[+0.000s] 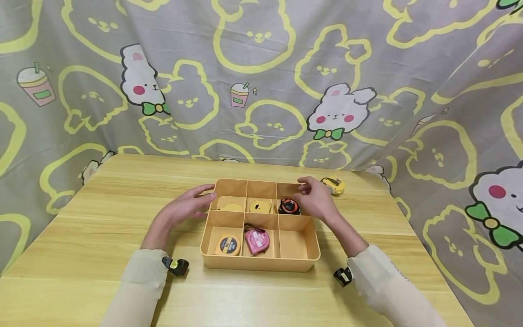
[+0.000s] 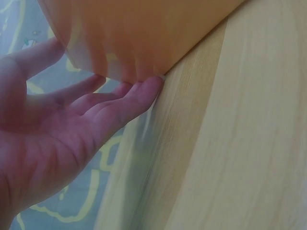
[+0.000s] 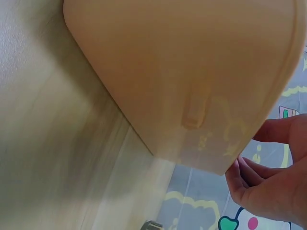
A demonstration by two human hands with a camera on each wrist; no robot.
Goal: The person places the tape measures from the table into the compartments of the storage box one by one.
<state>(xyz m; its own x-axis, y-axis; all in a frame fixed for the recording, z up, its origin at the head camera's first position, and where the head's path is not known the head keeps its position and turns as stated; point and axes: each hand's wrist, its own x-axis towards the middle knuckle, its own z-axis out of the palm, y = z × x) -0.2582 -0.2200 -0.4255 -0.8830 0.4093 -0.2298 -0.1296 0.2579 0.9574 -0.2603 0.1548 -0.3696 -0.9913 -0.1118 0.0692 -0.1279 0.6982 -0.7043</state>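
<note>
A peach-coloured divided storage box [image 1: 261, 263] sits on the table. Its back row has a yellow tape measure [image 1: 230, 207] at left, another yellow tape measure [image 1: 260, 207] in the middle and a black-and-orange tape measure [image 1: 289, 206] at right. In front are a yellow tape measure with a dark label [image 1: 229, 245] at left and a pink tape measure [image 1: 257, 240] in the middle. My left hand [image 1: 185, 206] touches the box's left side, fingers fairly straight and thumb by the rim. At the back right corner, my right hand [image 1: 316, 200] pinches the box's edge.
Behind the right hand, one more yellow tape measure [image 1: 333, 185] lies on the wooden table [image 1: 81, 254]. A grey patterned curtain [image 1: 261, 91] hangs along the table's back and sides.
</note>
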